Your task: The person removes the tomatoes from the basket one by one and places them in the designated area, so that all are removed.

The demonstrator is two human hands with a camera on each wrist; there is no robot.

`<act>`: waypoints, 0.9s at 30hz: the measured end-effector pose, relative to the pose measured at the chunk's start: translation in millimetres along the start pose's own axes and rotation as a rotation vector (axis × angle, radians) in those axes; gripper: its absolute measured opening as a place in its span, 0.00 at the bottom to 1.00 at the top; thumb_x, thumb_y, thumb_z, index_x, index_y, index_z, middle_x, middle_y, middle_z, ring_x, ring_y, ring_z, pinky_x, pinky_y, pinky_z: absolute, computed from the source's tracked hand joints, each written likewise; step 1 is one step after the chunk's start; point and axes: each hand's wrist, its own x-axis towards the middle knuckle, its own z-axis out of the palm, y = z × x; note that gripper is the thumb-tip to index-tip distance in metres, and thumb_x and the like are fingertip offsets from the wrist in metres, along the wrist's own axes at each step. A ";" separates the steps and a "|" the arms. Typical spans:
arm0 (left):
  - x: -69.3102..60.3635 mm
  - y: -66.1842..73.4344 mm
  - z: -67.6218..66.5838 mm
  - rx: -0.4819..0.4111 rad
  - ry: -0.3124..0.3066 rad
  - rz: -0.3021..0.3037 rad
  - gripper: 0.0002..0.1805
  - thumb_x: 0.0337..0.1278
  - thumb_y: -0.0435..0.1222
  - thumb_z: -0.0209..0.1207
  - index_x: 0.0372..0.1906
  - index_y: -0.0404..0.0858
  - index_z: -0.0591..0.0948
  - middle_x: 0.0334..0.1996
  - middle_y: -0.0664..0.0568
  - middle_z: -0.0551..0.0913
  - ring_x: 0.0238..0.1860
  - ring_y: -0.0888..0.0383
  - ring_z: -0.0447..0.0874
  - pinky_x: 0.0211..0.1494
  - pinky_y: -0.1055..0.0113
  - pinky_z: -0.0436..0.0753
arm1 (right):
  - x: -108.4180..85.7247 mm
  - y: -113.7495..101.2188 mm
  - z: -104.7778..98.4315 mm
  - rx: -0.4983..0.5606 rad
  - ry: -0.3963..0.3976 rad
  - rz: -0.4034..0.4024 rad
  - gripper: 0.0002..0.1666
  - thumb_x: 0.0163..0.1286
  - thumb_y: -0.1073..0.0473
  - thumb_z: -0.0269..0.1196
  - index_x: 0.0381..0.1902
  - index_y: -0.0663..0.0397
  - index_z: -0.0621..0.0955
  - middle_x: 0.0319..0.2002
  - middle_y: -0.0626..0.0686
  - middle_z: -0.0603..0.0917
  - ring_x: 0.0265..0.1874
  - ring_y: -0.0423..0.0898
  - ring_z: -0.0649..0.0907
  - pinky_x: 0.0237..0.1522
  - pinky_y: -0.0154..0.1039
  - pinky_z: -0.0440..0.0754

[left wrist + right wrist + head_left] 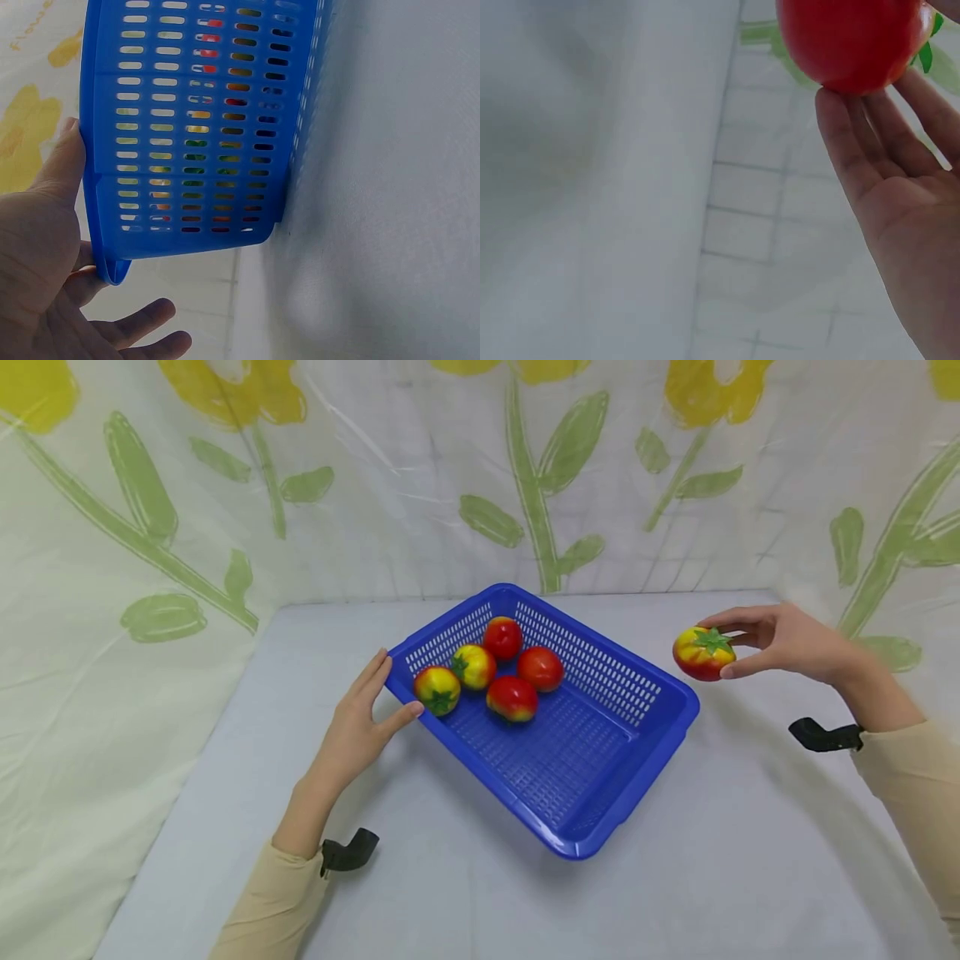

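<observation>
A blue plastic basket (592, 760) with slotted sides sits at an angle on the table. Several red-and-yellow tomatoes (512, 697), some showing green leafy tops, lie toward its far-left end. My left hand (352, 727) rests at the basket's left corner, its thumb and straight fingers touching the rim; in the left wrist view the thumb (64, 165) lies along the rim. To the right of the basket, above the table, my right hand (787, 643) holds another tomato (697, 653) between thumb and fingers. The right wrist view shows this tomato's red underside (851, 41) on the fingertips.
A pale cloth covers the table (435, 893). Behind it hangs a white sheet (390, 510) painted with yellow flowers and green leaves. Black bands with small mounts (348, 852) are on both wrists.
</observation>
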 end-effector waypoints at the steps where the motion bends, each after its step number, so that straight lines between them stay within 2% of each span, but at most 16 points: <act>1: -0.4 -0.2 -0.1 0.000 0.000 -0.001 0.48 0.62 0.56 0.61 0.78 0.39 0.55 0.78 0.53 0.48 0.76 0.49 0.45 0.71 0.44 0.56 | 1.0 5.5 1.6 0.002 -0.004 0.010 0.36 0.55 0.67 0.75 0.63 0.55 0.77 0.57 0.52 0.79 0.53 0.44 0.79 0.44 0.37 0.83; 6: -1.6 -1.2 0.2 0.003 -0.003 -0.005 0.48 0.62 0.56 0.61 0.77 0.38 0.55 0.78 0.52 0.48 0.76 0.49 0.45 0.70 0.43 0.57 | 6.0 28.4 13.0 -0.003 -0.014 0.039 0.36 0.53 0.65 0.77 0.62 0.56 0.78 0.57 0.54 0.79 0.50 0.43 0.81 0.45 0.36 0.83; 12: -0.3 -0.3 0.2 0.000 -0.006 -0.003 0.48 0.62 0.56 0.60 0.78 0.39 0.55 0.78 0.53 0.47 0.76 0.49 0.45 0.71 0.44 0.56 | 17.8 51.0 27.8 0.013 -0.116 -0.013 0.38 0.51 0.65 0.78 0.62 0.57 0.79 0.58 0.55 0.80 0.53 0.46 0.80 0.52 0.33 0.78; 17: -0.8 -0.4 0.0 -0.002 -0.001 -0.003 0.48 0.62 0.56 0.60 0.78 0.39 0.55 0.78 0.53 0.47 0.76 0.49 0.45 0.70 0.44 0.56 | 26.5 53.2 29.9 -0.009 -0.178 -0.077 0.38 0.50 0.66 0.78 0.62 0.55 0.79 0.59 0.55 0.80 0.56 0.43 0.78 0.55 0.30 0.75; 20: -1.6 0.3 -0.4 0.002 -0.001 -0.007 0.48 0.62 0.56 0.60 0.78 0.38 0.55 0.78 0.52 0.47 0.76 0.49 0.45 0.70 0.44 0.57 | 28.2 52.1 29.5 0.001 -0.204 -0.081 0.39 0.50 0.66 0.78 0.62 0.56 0.79 0.59 0.56 0.79 0.56 0.43 0.78 0.56 0.30 0.74; 27: -0.9 2.1 0.3 0.000 -0.002 -0.007 0.48 0.62 0.56 0.60 0.78 0.39 0.55 0.78 0.52 0.47 0.76 0.49 0.45 0.70 0.44 0.56 | 22.4 50.1 30.8 0.009 -0.198 -0.081 0.39 0.51 0.67 0.77 0.63 0.57 0.78 0.60 0.56 0.79 0.56 0.45 0.78 0.55 0.30 0.74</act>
